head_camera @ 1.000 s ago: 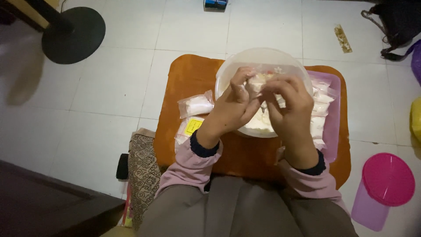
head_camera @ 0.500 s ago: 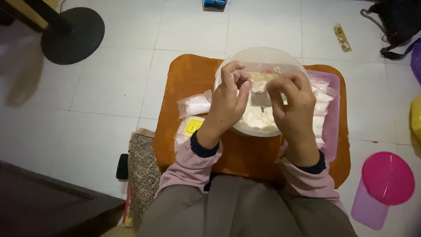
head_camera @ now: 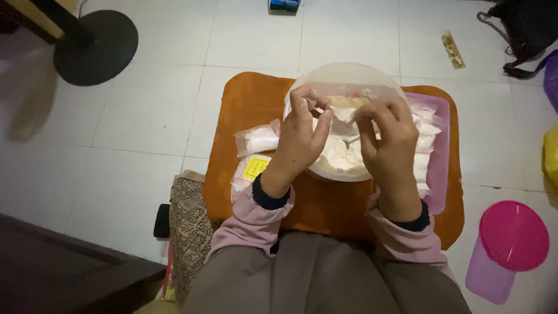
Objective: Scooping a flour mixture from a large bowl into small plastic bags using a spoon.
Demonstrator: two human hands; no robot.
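Both hands, left point(head_camera: 302, 136) and right point(head_camera: 386, 139), pinch a small bag point(head_camera: 343, 110) over the bowl point(head_camera: 349, 75), apparently mid-sealing; next, press the fingers along its top.

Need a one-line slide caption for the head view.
Both hands, left hand and right hand, pinch a small clear bag over a round tub of white powder on an orange mat.

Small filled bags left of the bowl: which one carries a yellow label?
The nearer bag, beside the left wrist; the farther bag is plain white.
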